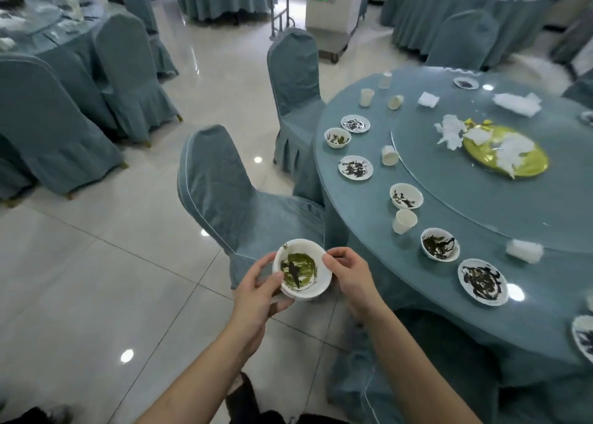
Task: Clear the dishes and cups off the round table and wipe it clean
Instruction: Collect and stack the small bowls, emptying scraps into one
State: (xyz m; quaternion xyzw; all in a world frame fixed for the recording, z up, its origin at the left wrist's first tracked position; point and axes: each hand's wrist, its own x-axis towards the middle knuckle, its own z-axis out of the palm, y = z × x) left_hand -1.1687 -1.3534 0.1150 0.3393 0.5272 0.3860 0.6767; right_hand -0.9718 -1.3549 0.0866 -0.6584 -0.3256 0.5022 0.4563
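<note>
Both my hands hold a white bowl [301,268] smeared with green and dark leftovers, in front of me above the floor and left of the round table [359,186]. My left hand [260,290] grips its left side, thumb on the rim. My right hand [349,276] pinches the right rim. On the table's teal cloth lie several dirty white plates [483,281] and bowls [439,244], paper cups [404,221], some tipped over, and crumpled napkins [524,250]. A glass turntable [465,192] carries a yellow platter [510,157] with tissue on it.
A teal-covered chair [231,192] stands just beyond the bowl, another [295,80] behind it, one more at my right knee [385,375]. More covered chairs and tables fill the left and far side. A white trolley [333,13] stands at the back on the glossy tile floor.
</note>
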